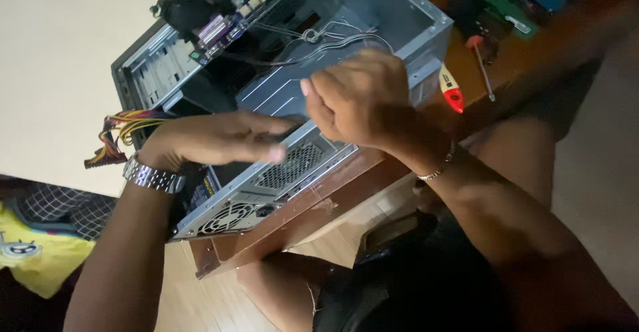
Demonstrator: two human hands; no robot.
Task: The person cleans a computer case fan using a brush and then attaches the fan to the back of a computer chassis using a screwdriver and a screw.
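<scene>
Case: an open grey sheet-metal computer tower case (373, 12) lies on its side across the middle and upper part of the frame, on a reddish-brown wooden table (313, 205). Its long axis runs from lower left to upper right.
Power unit: the grey metal power supply box with perforated vents and a round fan grille (266, 185) sits at the case's lower-left end, the end nearest me.
Left hand: my left hand (213, 139), with a silver metal link watch (153, 175) at the wrist, lies flat at centre left, fingers together and stretched toward the right. It rests on top of the power unit; I can't tell whether it grips anything.
Right hand: my right hand (359, 96) is curled at the centre of the frame, fingers bent inward at the case's edge just above the power unit. Whether they clamp on something is hidden by the knuckles.
Key relation: the power unit lies directly beneath both hands, the left one lying along it, the right one at its upper-right corner. The fingertips nearly meet.
Wires: a bundle of yellow, red and black cables (123, 129) hangs out at left; thin grey wires (319, 39) loop inside the case.
Nearby: a red-and-yellow handled screwdriver (451, 89) lies on the table at upper right, well apart from my hands.
</scene>
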